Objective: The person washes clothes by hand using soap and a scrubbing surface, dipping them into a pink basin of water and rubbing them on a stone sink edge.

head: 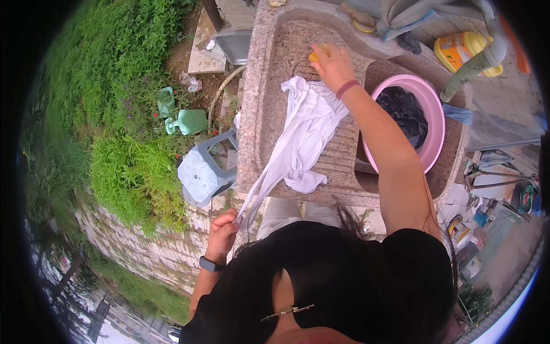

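A white cloth garment lies bunched across the ribbed washboard of a speckled stone laundry sink. My left hand pinches one end of it, pulled out past the sink's near left edge in a taut strip. At the far side of the washing slab, my right hand grips a yellow block that looks like a bar of laundry soap; the fingers cover much of it. To the right, under my right forearm, a pink plastic basin holds dark wet cloth in the sink's deeper bowl.
A yellow detergent jug stands beyond the bowl, near a grey-green pipe. A blue rag hangs at the right rim. Left of the sink are a grey plastic stool, a green jug and a hose.
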A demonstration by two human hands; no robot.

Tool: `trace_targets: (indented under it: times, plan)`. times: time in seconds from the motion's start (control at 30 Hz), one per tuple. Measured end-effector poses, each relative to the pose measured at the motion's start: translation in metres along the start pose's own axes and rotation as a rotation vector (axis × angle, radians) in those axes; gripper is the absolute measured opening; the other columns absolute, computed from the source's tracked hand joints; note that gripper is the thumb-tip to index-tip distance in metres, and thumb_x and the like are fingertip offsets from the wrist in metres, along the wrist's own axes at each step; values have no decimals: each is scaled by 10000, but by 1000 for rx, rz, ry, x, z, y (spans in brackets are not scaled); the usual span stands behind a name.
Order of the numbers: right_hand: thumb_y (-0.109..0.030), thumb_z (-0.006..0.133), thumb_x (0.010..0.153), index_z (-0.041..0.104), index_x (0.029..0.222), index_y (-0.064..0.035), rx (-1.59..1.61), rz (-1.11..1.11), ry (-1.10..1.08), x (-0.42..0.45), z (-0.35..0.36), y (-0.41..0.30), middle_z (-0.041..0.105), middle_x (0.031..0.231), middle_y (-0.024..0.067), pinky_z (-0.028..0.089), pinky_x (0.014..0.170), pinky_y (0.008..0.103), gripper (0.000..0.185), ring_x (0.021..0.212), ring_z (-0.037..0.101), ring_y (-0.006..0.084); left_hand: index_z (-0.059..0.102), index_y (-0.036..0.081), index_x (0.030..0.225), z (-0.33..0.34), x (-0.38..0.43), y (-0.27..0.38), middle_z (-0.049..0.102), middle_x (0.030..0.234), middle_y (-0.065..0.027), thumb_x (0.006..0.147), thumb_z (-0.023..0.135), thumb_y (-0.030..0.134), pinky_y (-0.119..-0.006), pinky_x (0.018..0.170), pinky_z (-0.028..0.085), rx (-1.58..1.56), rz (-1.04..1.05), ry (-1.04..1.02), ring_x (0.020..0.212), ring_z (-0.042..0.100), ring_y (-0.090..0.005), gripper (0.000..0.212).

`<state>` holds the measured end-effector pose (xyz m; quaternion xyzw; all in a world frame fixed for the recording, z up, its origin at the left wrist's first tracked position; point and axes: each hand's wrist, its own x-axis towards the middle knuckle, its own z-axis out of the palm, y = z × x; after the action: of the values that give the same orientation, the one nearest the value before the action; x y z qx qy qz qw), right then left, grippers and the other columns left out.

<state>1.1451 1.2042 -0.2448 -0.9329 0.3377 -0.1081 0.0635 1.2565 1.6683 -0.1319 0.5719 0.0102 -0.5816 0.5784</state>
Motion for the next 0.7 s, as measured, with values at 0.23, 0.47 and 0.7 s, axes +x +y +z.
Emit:
trace_targets:
  times: [0.23, 0.47, 0.7]
  plan:
    - [-180, 662, 835, 547, 1301, -211, -151, -289, 69, 81, 16, 14, 487, 1346, 124, 328, 1060, 439, 481, 1286, 405, 299, 587, -15, 838, 37, 28, 23, 551, 901, -46, 762, 573, -104, -264, 781, 417, 226, 210, -130, 846, 514, -146, 118]
    - [-316, 705, 807, 624, 1146, -86, 157, 481, 168, -41, 25, 4, 468, 1346, 179, 309, 1051, 460, 417, 1280, 394, 322, 563, -19, 907, 152, 138, 77, 552, 1102, -203, 782, 707, 65, -375, 899, 434, 1075, 922, -517, 1045, 531, -344, 209]
    - [-340, 690, 825, 638, 991, -64, 747, 394, 206, -92, 0, -40, 630, 761, 146, 471, 705, 428, 326, 746, 616, 330, 392, -45, 1225, 173, 229, 3, 460, 1266, -250, 737, 766, 230, -461, 1010, 367, 1364, 875, -142, 1195, 425, -414, 673]
